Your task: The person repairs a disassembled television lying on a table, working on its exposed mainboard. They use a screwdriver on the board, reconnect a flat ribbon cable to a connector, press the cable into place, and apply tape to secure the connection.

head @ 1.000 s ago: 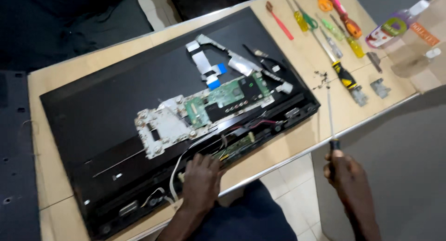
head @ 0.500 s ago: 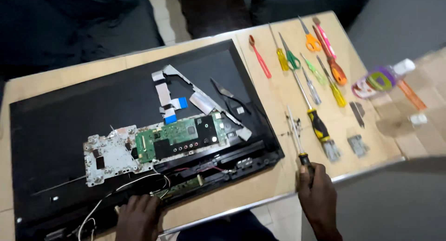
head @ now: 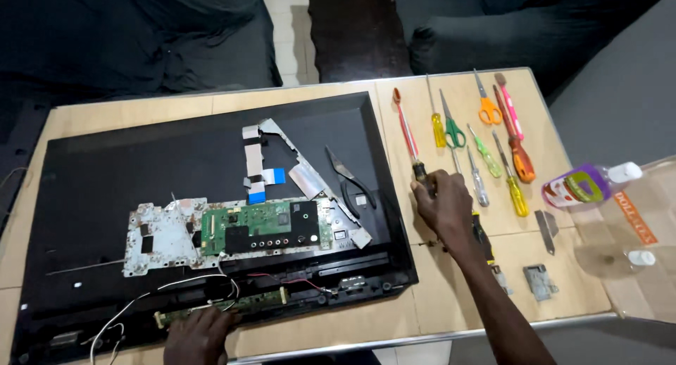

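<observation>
Black flat-panel television [head: 141,161], back cover off and lying face down on the light wooden table [head: 451,294], fills the left of the view with its green circuit board [head: 264,228] bared at mid-panel; the step in hand looks like tool selection during disassembly. Right hand [head: 443,203], arm stretched out from the lower right, fingers curled onto the long red-handled screwdriver [head: 407,136] at the left of the row of about 8 tools; lifting it calls for a firmer close around the shaft, judged. Left hand [head: 201,337] rests flat-ish, fingers loose, holding nothing, on the panel's bottom edge by the narrow green strip board [head: 225,306].
</observation>
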